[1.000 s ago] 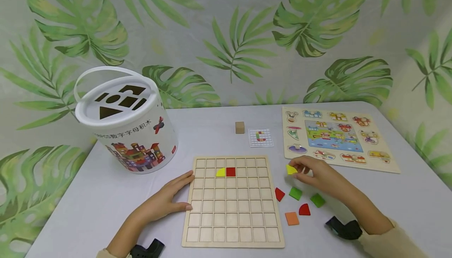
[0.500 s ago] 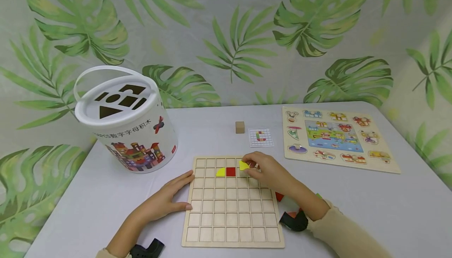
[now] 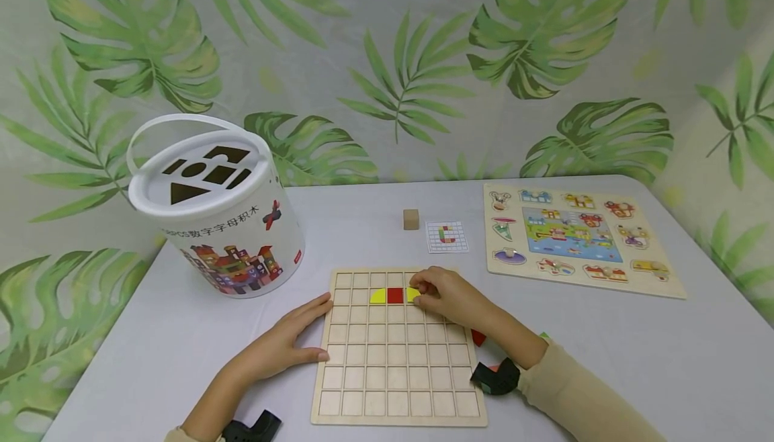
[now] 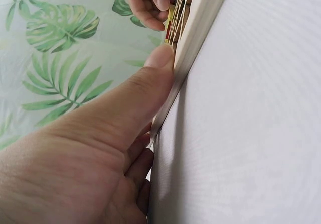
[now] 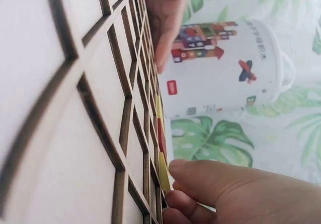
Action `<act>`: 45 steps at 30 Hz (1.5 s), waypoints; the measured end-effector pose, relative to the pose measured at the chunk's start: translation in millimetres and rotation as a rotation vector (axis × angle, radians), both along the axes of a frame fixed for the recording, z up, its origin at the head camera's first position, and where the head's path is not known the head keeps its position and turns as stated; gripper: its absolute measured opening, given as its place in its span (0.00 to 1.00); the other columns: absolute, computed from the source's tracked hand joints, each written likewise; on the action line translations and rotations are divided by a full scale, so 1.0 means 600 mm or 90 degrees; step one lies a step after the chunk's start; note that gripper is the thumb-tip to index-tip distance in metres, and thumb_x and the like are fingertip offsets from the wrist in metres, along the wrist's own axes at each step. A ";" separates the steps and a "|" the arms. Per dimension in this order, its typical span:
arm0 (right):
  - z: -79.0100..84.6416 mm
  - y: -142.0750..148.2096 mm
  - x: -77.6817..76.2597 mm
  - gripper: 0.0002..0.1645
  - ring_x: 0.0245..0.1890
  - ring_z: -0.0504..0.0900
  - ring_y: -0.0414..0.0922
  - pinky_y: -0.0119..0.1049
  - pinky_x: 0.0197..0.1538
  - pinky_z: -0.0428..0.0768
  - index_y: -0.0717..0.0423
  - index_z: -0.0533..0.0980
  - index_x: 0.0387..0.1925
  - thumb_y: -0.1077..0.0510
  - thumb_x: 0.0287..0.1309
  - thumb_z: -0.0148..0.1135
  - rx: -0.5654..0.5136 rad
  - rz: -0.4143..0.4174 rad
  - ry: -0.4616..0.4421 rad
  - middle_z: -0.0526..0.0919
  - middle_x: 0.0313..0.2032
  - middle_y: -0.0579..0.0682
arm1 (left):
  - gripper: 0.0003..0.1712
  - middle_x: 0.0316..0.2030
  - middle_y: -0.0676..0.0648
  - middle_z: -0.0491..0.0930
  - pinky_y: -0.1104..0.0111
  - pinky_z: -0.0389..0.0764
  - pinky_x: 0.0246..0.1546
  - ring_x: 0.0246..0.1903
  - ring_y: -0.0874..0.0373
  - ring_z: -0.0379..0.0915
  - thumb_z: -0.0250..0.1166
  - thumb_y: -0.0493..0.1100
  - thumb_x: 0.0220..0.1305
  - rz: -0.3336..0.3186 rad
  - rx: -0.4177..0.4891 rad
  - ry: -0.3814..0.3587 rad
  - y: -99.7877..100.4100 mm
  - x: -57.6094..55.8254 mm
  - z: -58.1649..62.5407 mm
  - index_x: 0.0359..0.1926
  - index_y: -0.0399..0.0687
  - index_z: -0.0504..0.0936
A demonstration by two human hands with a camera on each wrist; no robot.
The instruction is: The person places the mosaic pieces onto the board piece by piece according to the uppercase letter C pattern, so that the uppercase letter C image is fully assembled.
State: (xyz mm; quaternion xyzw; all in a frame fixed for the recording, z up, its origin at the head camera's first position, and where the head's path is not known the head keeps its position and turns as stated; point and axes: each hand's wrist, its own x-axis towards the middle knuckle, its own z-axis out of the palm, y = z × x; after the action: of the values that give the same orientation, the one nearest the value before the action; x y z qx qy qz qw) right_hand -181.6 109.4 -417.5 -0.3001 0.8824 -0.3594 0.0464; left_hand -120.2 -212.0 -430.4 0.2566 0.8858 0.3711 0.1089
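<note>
A wooden grid board (image 3: 397,356) lies on the white-covered table. In its second row from the back sit a yellow quarter-circle tile (image 3: 378,297) and a red square tile (image 3: 395,295), side by side. My right hand (image 3: 453,299) pinches a second yellow quarter-circle tile (image 3: 412,295) by its right side, in the cell just right of the red square; the right wrist view shows this yellow tile (image 5: 163,172) low at the grid with the thumb at its edge. My left hand (image 3: 283,338) rests at the board's left edge, fingers extended, thumb (image 4: 159,57) touching the rim.
Right of the board, a red piece (image 3: 478,338) shows, with other loose tiles mostly hidden under the right forearm. Behind the board are a small wooden cube (image 3: 411,219) and a pattern card (image 3: 447,237). A white bucket (image 3: 224,240) stands back left, a peg puzzle (image 3: 562,271) back right.
My right hand has carried the yellow quarter-circle tile left from beside the puzzle to the board, then lowered it into the cell beside the red square. The left hand stays put.
</note>
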 end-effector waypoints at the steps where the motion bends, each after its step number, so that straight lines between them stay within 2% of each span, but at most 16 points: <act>1: 0.000 0.000 0.000 0.12 0.30 0.70 0.39 0.29 0.33 0.73 0.57 0.76 0.41 0.60 0.52 0.63 -0.001 0.000 0.001 0.72 0.29 0.41 | 0.48 0.68 0.50 0.48 0.49 0.49 0.60 0.65 0.49 0.42 0.66 0.57 0.48 0.001 0.000 0.000 0.000 0.000 0.000 0.66 0.46 0.58; 11: 0.002 -0.004 0.005 0.10 0.31 0.71 0.38 0.29 0.35 0.74 0.57 0.77 0.39 0.62 0.52 0.62 0.004 0.004 -0.005 0.73 0.30 0.40 | 0.47 0.67 0.49 0.49 0.48 0.49 0.60 0.65 0.48 0.43 0.66 0.57 0.48 0.006 0.003 -0.001 0.000 -0.001 0.001 0.66 0.46 0.58; 19: 0.018 0.009 0.010 0.17 0.34 0.71 0.39 0.32 0.38 0.74 0.59 0.75 0.47 0.60 0.54 0.62 0.017 0.016 -0.052 0.75 0.33 0.41 | 0.48 0.68 0.49 0.48 0.48 0.49 0.60 0.65 0.48 0.42 0.66 0.57 0.48 0.002 0.002 0.001 -0.001 -0.001 -0.002 0.66 0.46 0.57; 23: 0.038 0.032 0.020 0.23 0.41 0.73 0.43 0.39 0.45 0.74 0.58 0.71 0.53 0.57 0.55 0.60 0.007 0.002 -0.068 0.76 0.41 0.46 | 0.47 0.68 0.48 0.48 0.48 0.49 0.60 0.65 0.47 0.43 0.66 0.57 0.48 0.000 0.003 0.003 0.000 -0.001 -0.002 0.66 0.45 0.58; 27: 0.058 0.070 0.035 0.27 0.45 0.73 0.47 0.44 0.47 0.73 0.57 0.69 0.56 0.54 0.55 0.61 -0.004 0.002 -0.040 0.76 0.47 0.50 | 0.47 0.67 0.48 0.49 0.48 0.49 0.60 0.65 0.47 0.43 0.66 0.57 0.48 -0.001 0.004 0.008 0.000 -0.001 -0.001 0.66 0.45 0.58; 31: 0.068 0.112 0.052 0.28 0.46 0.74 0.47 0.45 0.48 0.73 0.56 0.69 0.55 0.52 0.53 0.63 -0.002 -0.024 -0.015 0.76 0.47 0.50 | 0.47 0.68 0.49 0.48 0.48 0.49 0.60 0.65 0.48 0.43 0.66 0.57 0.48 0.003 0.001 0.004 -0.001 0.000 0.000 0.66 0.45 0.58; 38: 0.056 0.173 0.080 0.29 0.44 0.75 0.47 0.43 0.46 0.74 0.57 0.70 0.54 0.52 0.50 0.65 0.026 -0.063 0.017 0.76 0.46 0.49 | 0.47 0.68 0.50 0.48 0.49 0.49 0.60 0.65 0.49 0.42 0.66 0.57 0.48 0.000 -0.002 -0.002 -0.001 0.000 -0.001 0.66 0.46 0.58; 45: 0.026 0.201 0.096 0.32 0.41 0.73 0.42 0.37 0.44 0.75 0.57 0.70 0.53 0.47 0.48 0.66 0.078 -0.056 -0.025 0.76 0.44 0.45 | 0.47 0.67 0.49 0.48 0.49 0.49 0.60 0.65 0.49 0.42 0.66 0.57 0.49 -0.003 0.001 0.003 -0.001 0.000 0.000 0.66 0.46 0.58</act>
State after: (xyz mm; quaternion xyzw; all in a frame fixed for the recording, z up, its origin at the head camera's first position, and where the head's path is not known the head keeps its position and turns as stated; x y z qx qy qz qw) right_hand -124.2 230.2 -401.8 -0.2504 0.9141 -0.3121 0.0661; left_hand -120.4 -212.6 -430.7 0.2597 0.8853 0.3706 0.1074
